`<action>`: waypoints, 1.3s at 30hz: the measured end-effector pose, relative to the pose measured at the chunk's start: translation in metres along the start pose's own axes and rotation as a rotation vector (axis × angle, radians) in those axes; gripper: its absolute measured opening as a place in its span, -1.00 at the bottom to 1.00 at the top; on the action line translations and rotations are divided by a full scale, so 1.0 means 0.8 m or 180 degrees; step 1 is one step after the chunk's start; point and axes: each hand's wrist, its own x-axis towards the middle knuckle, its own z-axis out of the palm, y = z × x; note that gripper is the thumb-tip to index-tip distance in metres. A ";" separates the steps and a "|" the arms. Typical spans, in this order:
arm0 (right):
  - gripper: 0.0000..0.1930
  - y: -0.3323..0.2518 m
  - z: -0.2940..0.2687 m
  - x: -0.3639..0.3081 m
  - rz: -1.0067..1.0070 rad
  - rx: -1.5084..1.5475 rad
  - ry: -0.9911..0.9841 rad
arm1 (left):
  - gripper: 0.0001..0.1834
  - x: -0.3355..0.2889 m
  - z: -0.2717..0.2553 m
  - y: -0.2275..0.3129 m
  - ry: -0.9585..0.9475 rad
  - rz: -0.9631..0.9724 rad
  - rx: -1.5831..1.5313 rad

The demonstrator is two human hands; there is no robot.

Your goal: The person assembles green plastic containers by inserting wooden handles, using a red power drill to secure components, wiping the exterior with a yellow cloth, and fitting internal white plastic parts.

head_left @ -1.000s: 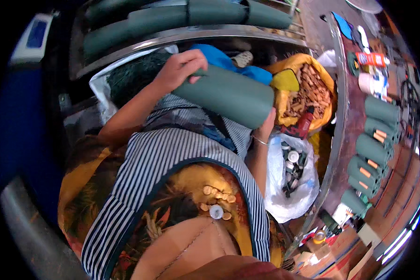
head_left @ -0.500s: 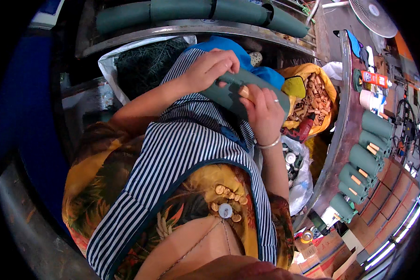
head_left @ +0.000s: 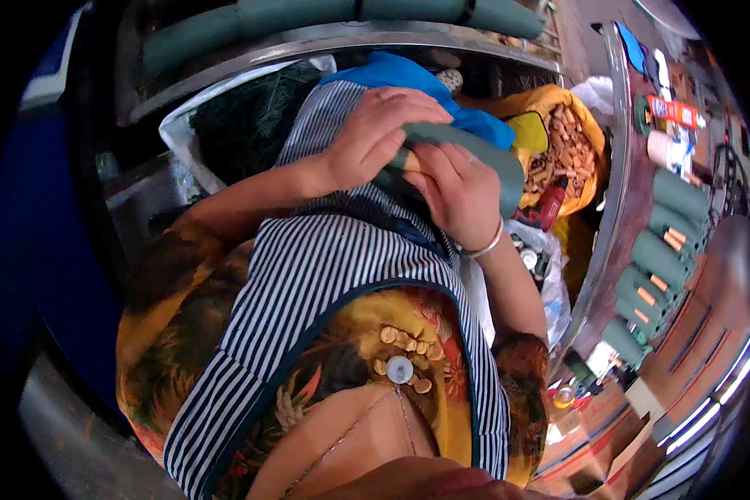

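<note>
A dark green cylinder lies at a slant across my lap on a striped apron. My left hand curls over its left end, fingers wrapped on top. Close beside it, my right hand is closed on a short wooden peg, which sits against the cylinder's side between both hands. How far the peg enters the cylinder is hidden by my fingers.
Right of my lap stands a yellow sack of wooden pegs with a red power tool. Several green cylinders with pegs line the right bench. More green cylinders lie on the far rack. A white sack holds dark green strands.
My right hand has moved left with the wooden peg, close to my left hand. My left fingers now lie flatter over the cylinder. The whole view has shifted slightly.
</note>
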 end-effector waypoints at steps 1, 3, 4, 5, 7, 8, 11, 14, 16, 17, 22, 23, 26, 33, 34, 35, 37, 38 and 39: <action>-0.71 -0.003 0.002 0.002 0.0151 0.0051 -0.0054 | -0.61 0.002 0.001 -0.002 -0.0036 0.0017 0.0028; -0.71 -0.005 -0.001 0.004 0.0491 0.0047 -0.0053 | -0.62 0.008 0.001 -0.008 -0.0076 -0.0244 -0.0235; -0.71 -0.003 0.004 0.006 0.0633 0.0086 -0.0018 | -0.60 0.009 -0.001 -0.013 -0.0127 -0.0505 -0.0678; -0.69 0.007 0.005 0.011 0.0501 0.0096 0.0274 | -0.57 0.018 -0.004 -0.005 -0.0180 -0.0953 -0.0804; -0.66 0.025 -0.012 -0.014 0.0627 0.0035 0.0850 | -0.39 0.024 -0.010 -0.008 -0.0392 -0.0726 -0.0684; -0.66 0.037 -0.028 -0.033 0.0843 -0.0039 0.1148 | -0.32 0.030 -0.018 -0.014 -0.0740 -0.0501 -0.0643; -0.78 0.089 -0.053 -0.144 0.2409 -0.0253 0.1798 | -0.47 0.051 -0.032 0.008 -0.1485 -0.0103 0.0554; -0.74 0.179 -0.031 -0.342 0.4154 -0.1064 0.1032 | -0.58 0.045 -0.043 0.013 -0.1187 -0.0800 0.1001; -0.77 0.222 -0.004 -0.505 0.5083 -0.1464 0.0401 | -0.65 0.047 -0.053 -0.001 -0.0482 -0.1844 0.0186; -0.77 0.223 0.003 -0.559 0.5705 -0.1362 0.0208 | -0.68 0.046 -0.059 -0.017 0.0012 -0.2547 -0.0657; -0.67 0.209 0.060 -0.588 0.5490 -0.1993 -0.1073 | -0.74 0.027 -0.089 -0.002 0.0891 -0.3502 -0.2642; -0.68 0.213 0.059 -0.596 0.5375 -0.2075 -0.1241 | -0.74 0.026 -0.079 0.002 0.0863 -0.3533 -0.2826; -0.70 0.227 0.056 -0.629 0.5068 -0.2245 -0.1609 | -0.76 0.026 -0.050 -0.008 0.0868 -0.3827 -0.3521; -0.80 0.230 0.027 -0.630 0.4008 -0.1956 -0.2052 | -0.76 0.045 0.013 0.008 0.0649 -0.3920 -0.4257; -0.82 0.228 0.014 -0.635 0.4280 -0.1953 -0.1879 | -0.75 0.053 0.026 0.013 0.0642 -0.3996 -0.4253; -0.84 0.227 0.008 -0.625 0.4493 -0.1919 -0.1684 | -0.74 0.060 0.040 0.019 0.0687 -0.4056 -0.4204; -0.88 0.214 -0.029 -0.509 0.4148 -0.1826 -0.0920 | -0.73 0.059 0.042 0.024 0.0954 -0.4147 -0.4205; -0.88 0.197 -0.049 -0.476 0.3838 -0.2008 -0.0598 | -0.73 0.064 0.048 0.020 0.0836 -0.4225 -0.4429; -0.87 0.173 -0.071 -0.427 0.3700 -0.1879 -0.0042 | -0.70 0.066 0.058 0.017 0.0786 -0.4097 -0.4652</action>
